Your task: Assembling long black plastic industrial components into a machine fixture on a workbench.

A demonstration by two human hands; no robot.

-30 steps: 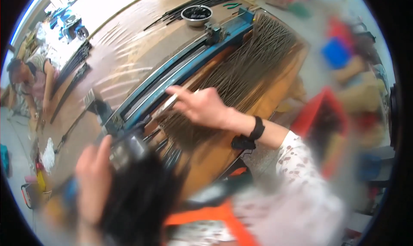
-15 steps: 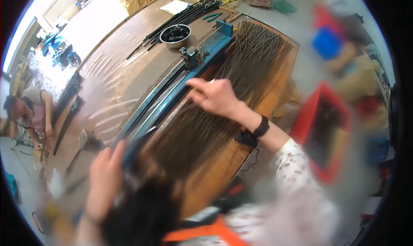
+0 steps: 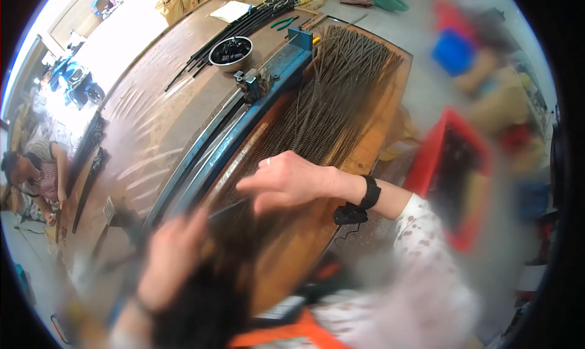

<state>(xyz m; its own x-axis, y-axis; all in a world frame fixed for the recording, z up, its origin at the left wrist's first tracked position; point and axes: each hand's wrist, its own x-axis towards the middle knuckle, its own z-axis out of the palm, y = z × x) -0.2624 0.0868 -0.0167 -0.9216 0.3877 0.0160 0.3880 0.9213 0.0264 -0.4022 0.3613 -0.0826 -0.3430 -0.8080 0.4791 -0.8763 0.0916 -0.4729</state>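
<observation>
My left hand [image 3: 173, 254] is smeared by motion at the near end of the blue metal rail [image 3: 259, 108]. Its fingers close on a thin dark rod [image 3: 224, 210], which points up toward my right hand. My right hand [image 3: 286, 181], with a ring and a black wristband, hovers over a bed of long, thin coil springs [image 3: 283, 135]. Its fingers are half bent, thumb apart from the forefinger, near the rod's tip; no held thing shows between them. A metal clamp-like fixture [image 3: 253, 87] sits on the rail. Dark blur hides what lies under my left hand.
A metal bowl of black parts [image 3: 231, 53] stands beyond the rail, near black rods [image 3: 244, 32] and green-handled pliers [image 3: 284, 23]. A red bin [image 3: 420, 163] is right of the table. At far left, another person [image 3: 39, 169] works at the table edge.
My right hand has come nearer, down along the springs. My left hand has moved right and slightly lower, closing the gap between them. The whole view has shifted slightly.
</observation>
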